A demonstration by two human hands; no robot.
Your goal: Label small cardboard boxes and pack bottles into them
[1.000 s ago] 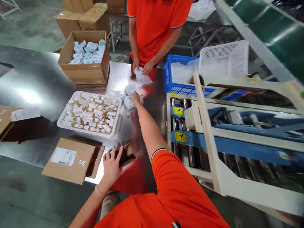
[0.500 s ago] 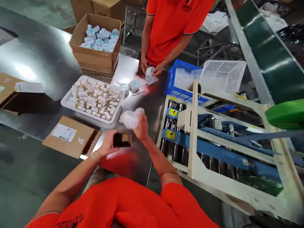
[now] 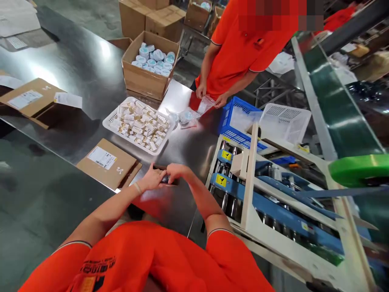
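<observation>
My left hand is closed on the side of a small brown cardboard box, low over the metal table's near edge. My right hand is at the box's other side, with fingers bent down into its opening. Something dark and shiny shows between the two hands, too small to name. Whatever the right fingers grip is hidden. Just beyond the hands stands a white plastic basket heaped with small white-and-gold bottles or tubes. Left of my hands lies a flat cardboard mailer with a white label.
Across the metal table, a co-worker in a red shirt handles a clear plastic bag. An open carton holds round white-and-blue tubs. At right are a blue crate and a roller machine.
My right hand has brought the white bubble-wrapped bundle down to the small box; the bundle is out of sight. The co-worker's hands have spread apart on the bag. My view has shifted.
</observation>
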